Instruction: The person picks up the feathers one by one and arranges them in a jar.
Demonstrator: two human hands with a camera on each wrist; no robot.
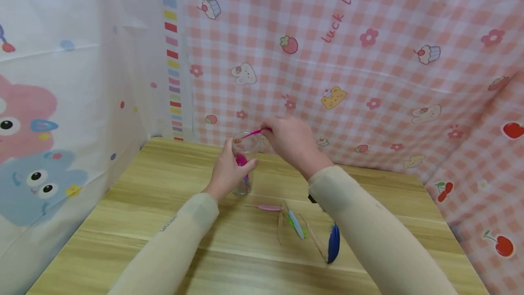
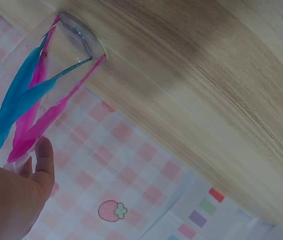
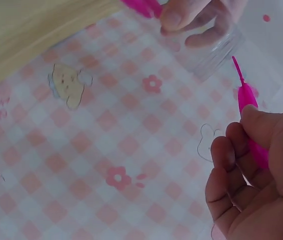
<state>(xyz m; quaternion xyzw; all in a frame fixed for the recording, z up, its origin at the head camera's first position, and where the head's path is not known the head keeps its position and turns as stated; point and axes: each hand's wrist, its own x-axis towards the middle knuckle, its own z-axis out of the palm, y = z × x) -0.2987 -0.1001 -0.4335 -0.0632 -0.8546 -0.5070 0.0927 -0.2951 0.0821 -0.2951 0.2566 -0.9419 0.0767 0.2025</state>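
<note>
My left hand [image 1: 229, 172] wraps round a clear jar [image 1: 243, 189] standing upright near the table's back edge. Inside it, the left wrist view shows blue feathers [image 2: 19, 100] and magenta feathers [image 2: 44, 117] with their quills towards the bottom. Above and to the right of the rim, my right hand [image 1: 292, 142] pinches another magenta feather [image 3: 248, 97] between thumb and fingers. In the head view its bare quill points left, at the jar's mouth; whether the tip is inside the rim I cannot tell.
On the wooden table [image 1: 163, 240], in front of the jar, lie a pink feather [image 1: 270, 208], a light blue feather [image 1: 295, 224], a green feather [image 1: 304, 233], thin tan feathers [image 1: 280, 227] and a dark blue feather [image 1: 333, 244]. A checked cloth [image 1: 262, 99] hangs close behind the jar.
</note>
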